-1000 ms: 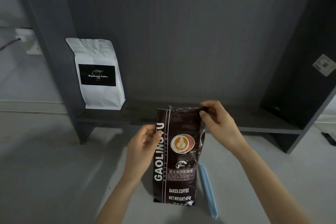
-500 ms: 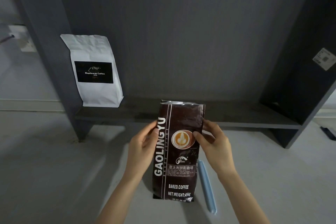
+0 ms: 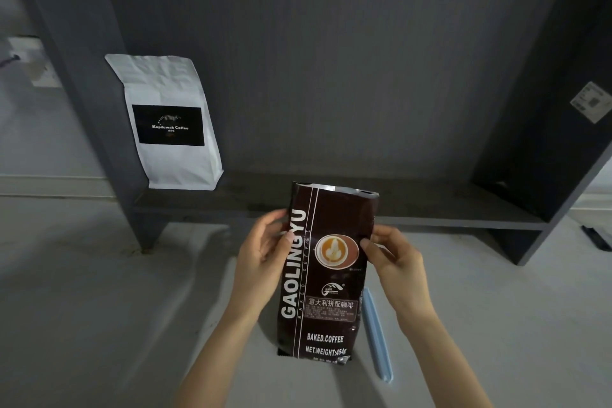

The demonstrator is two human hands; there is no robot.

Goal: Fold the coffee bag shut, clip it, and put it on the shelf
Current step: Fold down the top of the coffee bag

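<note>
Both hands are on the dark coffee bag [image 3: 326, 272] now, left hand [image 3: 265, 257] wrapped on one edge and right hand [image 3: 395, 258] pinching the other, the bag standing upright on the floor just in front of the shelf [image 3: 430, 209]. Its top looks open and unfolded, so the smart play is to slide both grips up near the mouth, press it flat, and roll down in tight, even folds. The blue clip [image 3: 377, 338] lies just beside the bag, handy for the right hand.

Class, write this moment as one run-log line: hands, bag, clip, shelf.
left hand: holds dark coffee bag | right hand: holds bag | bag top: unfolded | blue clip: on floor, unused | shelf: white bag only
</note>
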